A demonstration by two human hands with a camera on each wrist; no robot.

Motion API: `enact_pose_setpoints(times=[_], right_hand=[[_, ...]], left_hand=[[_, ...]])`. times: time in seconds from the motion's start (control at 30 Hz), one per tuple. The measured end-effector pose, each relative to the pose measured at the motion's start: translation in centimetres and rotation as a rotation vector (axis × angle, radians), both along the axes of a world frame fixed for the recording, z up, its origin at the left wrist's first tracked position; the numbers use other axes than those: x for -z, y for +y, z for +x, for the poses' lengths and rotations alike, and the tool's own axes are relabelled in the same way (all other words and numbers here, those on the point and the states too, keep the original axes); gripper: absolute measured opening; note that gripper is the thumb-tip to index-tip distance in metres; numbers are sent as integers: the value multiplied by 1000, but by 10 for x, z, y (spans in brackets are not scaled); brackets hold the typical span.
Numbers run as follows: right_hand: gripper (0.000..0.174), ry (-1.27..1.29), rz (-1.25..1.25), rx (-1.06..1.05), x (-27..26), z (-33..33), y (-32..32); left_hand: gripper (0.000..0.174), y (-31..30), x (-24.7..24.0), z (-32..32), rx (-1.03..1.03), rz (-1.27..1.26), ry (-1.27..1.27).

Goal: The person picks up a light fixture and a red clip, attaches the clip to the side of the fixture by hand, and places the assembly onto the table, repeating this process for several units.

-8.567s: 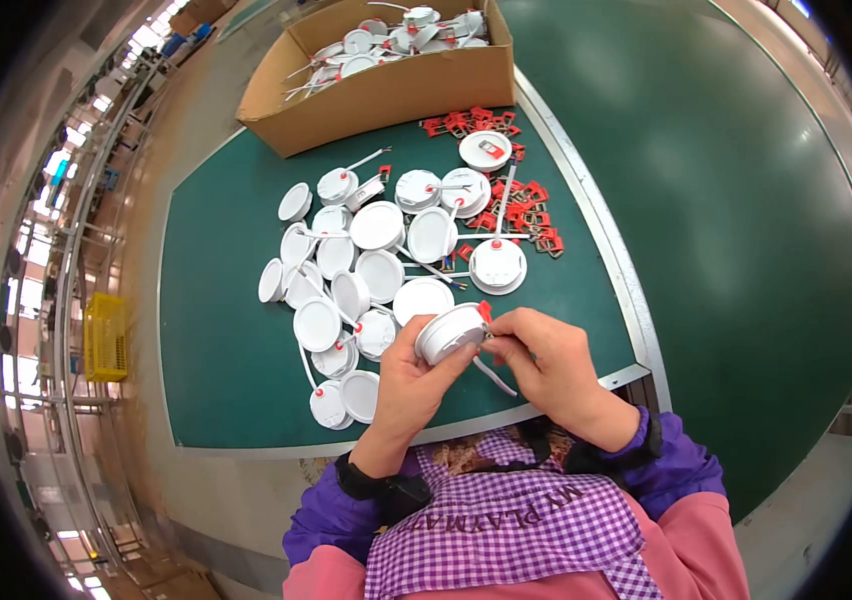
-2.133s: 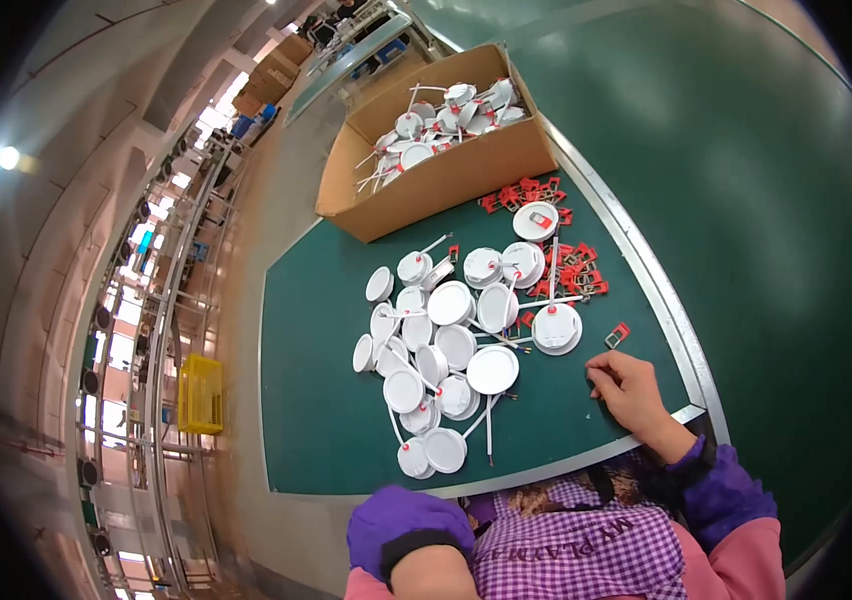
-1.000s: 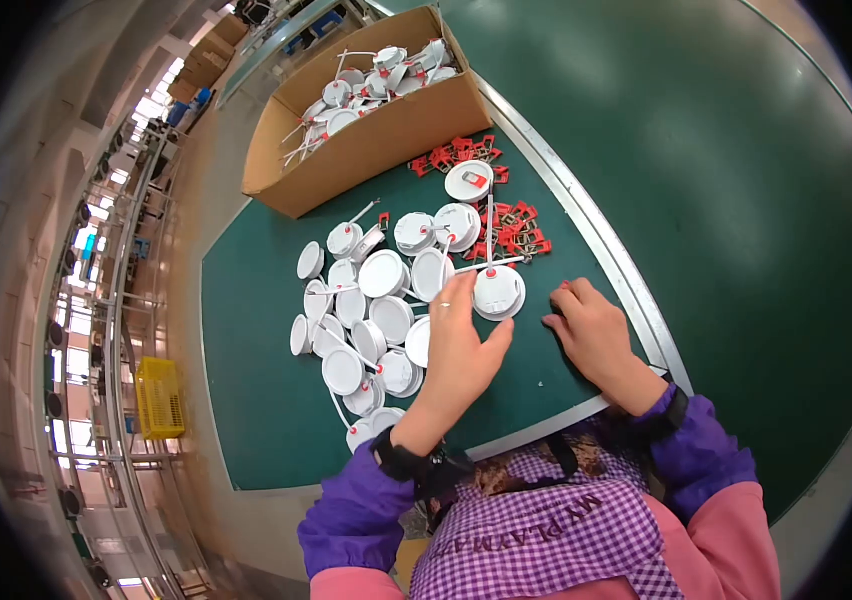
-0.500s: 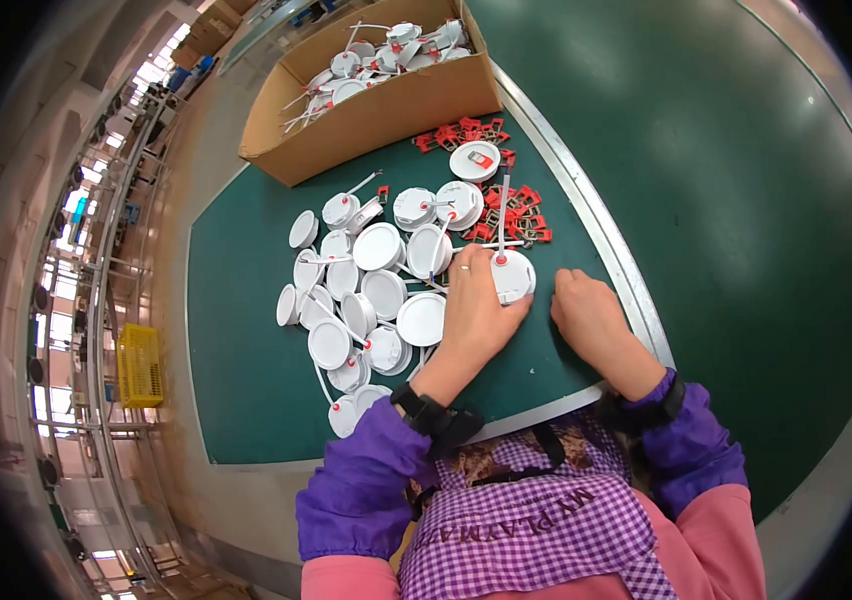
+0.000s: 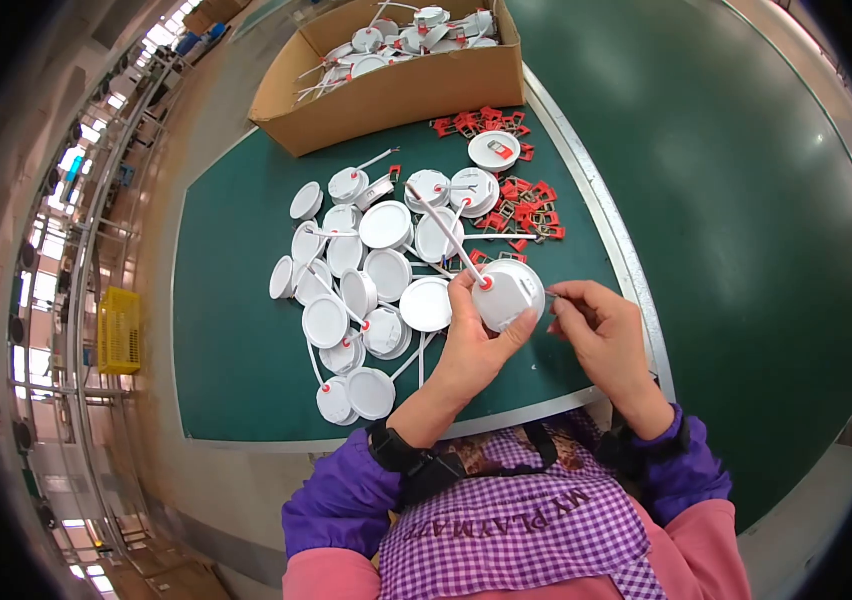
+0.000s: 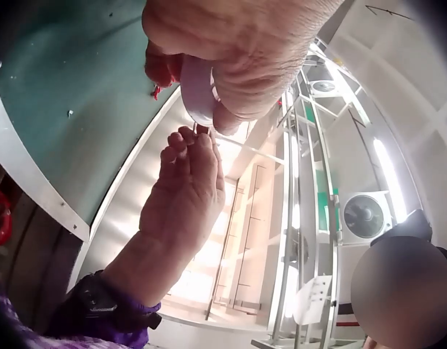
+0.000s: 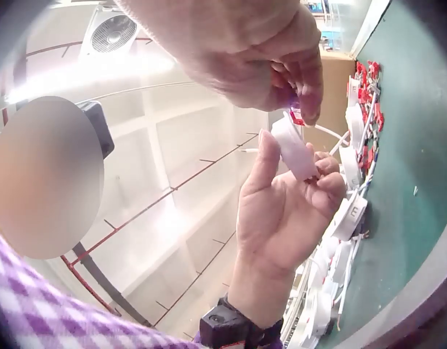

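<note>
White round pieces point(image 5: 326, 321) at left, red clips point(image 5: 521, 207) at right, green tabletop point(image 5: 246, 330), brown box point(image 5: 396, 95) far, purple-and-white checked apron point(image 5: 506, 530) near, purple sleeves point(image 5: 341, 500)

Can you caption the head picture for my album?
The left hand grips a white disc while the right hand pinches a clip at its edge, red clips and a box beyond.
</note>
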State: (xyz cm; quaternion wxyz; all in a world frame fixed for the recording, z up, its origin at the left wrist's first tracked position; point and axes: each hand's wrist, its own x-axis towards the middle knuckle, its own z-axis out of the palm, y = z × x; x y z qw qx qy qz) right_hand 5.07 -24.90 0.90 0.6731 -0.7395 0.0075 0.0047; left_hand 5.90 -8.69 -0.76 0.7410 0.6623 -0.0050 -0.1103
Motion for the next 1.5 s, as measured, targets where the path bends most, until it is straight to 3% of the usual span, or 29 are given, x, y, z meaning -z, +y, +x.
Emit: enact_pose_setpoints(times=[0.17, 0.23, 0.33, 0.53, 0.87, 1.07, 1.17, 1.27, 1.4, 1.5], right_hand=[[14, -7, -12, 35, 5, 0, 4], [12, -120, -110, 155, 4, 0, 4], [12, -307, -292, 57, -5, -3, 7], [12, -384, -365, 37, 0, -10, 21], [10, -460, -409, 64, 7, -9, 25], [17, -158, -222, 1, 0, -5, 20], [39, 5, 132, -11, -7, -3, 12], [38, 55, 140, -128, -8, -7, 6], [34, 81, 113, -157, -9, -13, 3], [33, 192, 141, -155, -4, -6, 6]], left_hand=[[55, 5, -1, 1, -33, -110, 103], [47, 5, 0, 1, -111, -109, 27], [41, 1, -5, -5, -131, -95, -12], [32, -1, 8, -10, -157, 35, -226], [26, 8, -4, -9, -49, 87, -160], [24, 11, -6, -11, -35, 79, -130], [25, 14, -11, -15, -6, 67, -150], [25, 14, -17, -20, 8, -4, -159], [30, 23, -23, -25, 128, 102, -94], [28, 20, -27, -31, 96, -33, 43]])
